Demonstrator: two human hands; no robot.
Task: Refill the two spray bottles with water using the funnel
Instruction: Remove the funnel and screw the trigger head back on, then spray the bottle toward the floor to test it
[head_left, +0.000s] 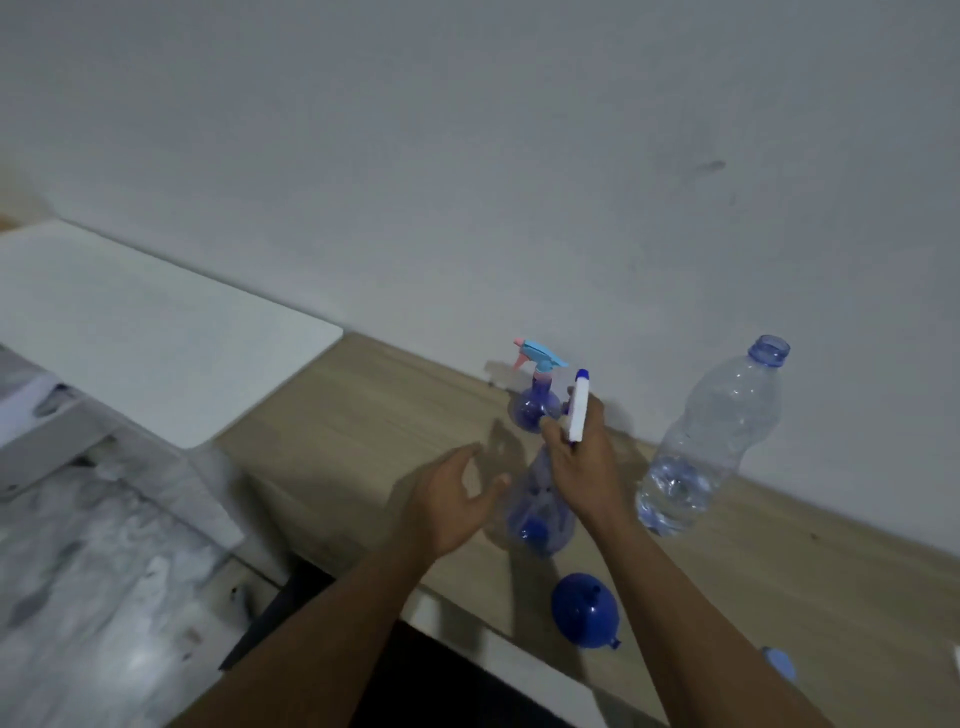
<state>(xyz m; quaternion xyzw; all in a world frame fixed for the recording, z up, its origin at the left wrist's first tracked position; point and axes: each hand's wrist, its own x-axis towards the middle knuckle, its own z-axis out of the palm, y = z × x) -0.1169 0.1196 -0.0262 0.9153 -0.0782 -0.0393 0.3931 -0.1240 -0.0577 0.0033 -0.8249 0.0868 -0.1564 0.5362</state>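
Note:
A clear blue spray bottle stands on the wooden table. My right hand grips its white and blue spray head at the bottle's top. My left hand is open beside the bottle's left side, fingers spread, thumb near it. A second spray bottle with a light blue and pink trigger stands behind, near the wall. A blue funnel lies on its side near the table's front edge. An uncapped plastic water bottle, partly filled, stands to the right.
A white board lies on the table's left part. A small light blue cap rests near the front edge at the right. The wall runs close behind the bottles. Marbled floor shows at lower left.

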